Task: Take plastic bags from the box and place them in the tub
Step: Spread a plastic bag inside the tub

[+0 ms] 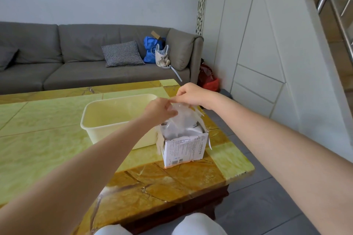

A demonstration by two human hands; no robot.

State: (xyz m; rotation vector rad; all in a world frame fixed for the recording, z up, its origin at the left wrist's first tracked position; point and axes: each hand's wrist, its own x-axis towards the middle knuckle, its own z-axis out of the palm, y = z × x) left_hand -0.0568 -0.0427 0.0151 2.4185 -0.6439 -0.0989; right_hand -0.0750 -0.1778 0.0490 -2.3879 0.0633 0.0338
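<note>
A small white cardboard box (184, 149) with printed text stands on the table near its right edge, its top torn open. A clear plastic bag (182, 120) rises out of the box. My left hand (159, 109) pinches the bag's upper left part. My right hand (193, 95) pinches its top edge just above and to the right. A cream plastic tub (107, 118) sits directly left of and behind the box; no bag shows inside it.
The table (47, 139) has a green and amber stone top, with its right edge and front corner close to the box. A grey sofa (76, 59) with a cushion and bags stands behind. My knees show at the bottom.
</note>
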